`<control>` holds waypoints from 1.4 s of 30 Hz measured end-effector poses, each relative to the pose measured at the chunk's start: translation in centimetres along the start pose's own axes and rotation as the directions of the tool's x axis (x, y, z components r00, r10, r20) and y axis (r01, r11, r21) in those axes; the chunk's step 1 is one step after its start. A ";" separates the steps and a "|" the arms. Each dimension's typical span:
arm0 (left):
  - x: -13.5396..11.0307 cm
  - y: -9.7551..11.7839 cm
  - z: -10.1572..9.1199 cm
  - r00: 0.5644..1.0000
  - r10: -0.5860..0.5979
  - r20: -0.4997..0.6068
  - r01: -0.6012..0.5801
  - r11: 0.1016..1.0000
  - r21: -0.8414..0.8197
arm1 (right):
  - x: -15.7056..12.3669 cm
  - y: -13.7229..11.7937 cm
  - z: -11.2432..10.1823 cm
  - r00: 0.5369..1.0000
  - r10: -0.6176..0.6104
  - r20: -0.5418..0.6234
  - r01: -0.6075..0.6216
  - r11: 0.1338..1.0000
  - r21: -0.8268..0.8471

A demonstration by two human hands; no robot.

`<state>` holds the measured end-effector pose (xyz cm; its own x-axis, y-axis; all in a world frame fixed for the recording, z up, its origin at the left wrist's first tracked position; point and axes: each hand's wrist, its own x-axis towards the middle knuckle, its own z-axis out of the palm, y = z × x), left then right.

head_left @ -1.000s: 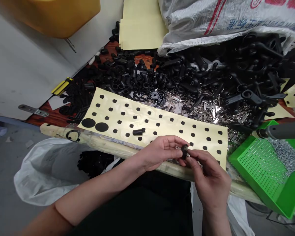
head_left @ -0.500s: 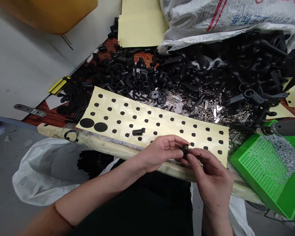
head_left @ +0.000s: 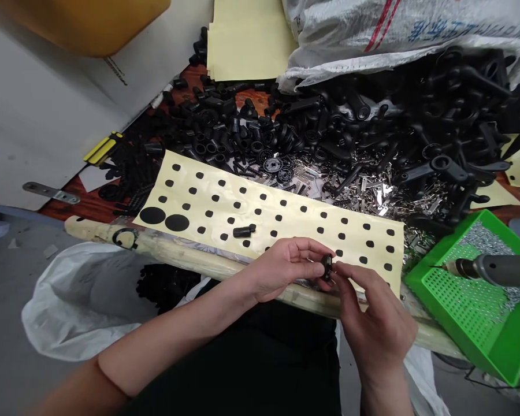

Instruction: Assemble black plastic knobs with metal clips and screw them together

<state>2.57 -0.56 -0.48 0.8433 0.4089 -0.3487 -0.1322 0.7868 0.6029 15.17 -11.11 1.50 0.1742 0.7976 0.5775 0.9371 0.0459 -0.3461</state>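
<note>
My left hand (head_left: 281, 267) and my right hand (head_left: 375, 315) meet over the table's near edge, both pinching one small black plastic part (head_left: 326, 265) between their fingertips. Under them lies a pale yellow sheet (head_left: 260, 216) covered with black round stickers. A short black cylinder part (head_left: 244, 231) lies on that sheet, left of my hands.
A big heap of black plastic parts (head_left: 372, 121) and shiny metal clips (head_left: 372, 199) fills the table behind the sheet. A green tray (head_left: 468, 300) with small screws sits at the right, a power screwdriver (head_left: 489, 269) hanging over it. A white plastic bag (head_left: 82, 300) hangs below left.
The power screwdriver at the right has dropped lower over the green tray. My hands stay at the same spot, fingers shifting slightly on the small black part.
</note>
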 end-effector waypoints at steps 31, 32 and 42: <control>0.0 -0.1 0.0 0.990 0.098 -0.102 -0.103 0.994 -0.048 | -0.6 0.5 0.9 0.838 0.536 0.103 -0.479 0.632 0.609; 0.0 -0.1 0.0 0.989 0.104 -0.103 -0.109 0.993 -0.049 | -0.7 0.4 1.0 0.801 0.593 0.088 -0.518 0.610 0.599; -0.1 -0.3 0.3 0.975 0.171 -0.139 -0.178 0.983 -0.045 | 0.0 -0.7 1.7 0.785 0.609 0.113 -0.585 0.670 0.457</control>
<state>2.74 -0.98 -0.43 0.7275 0.5975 -0.3373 -0.3038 0.7213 0.6224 14.00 -10.14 0.51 0.6733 0.7220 0.1594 0.3877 -0.1613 -0.9076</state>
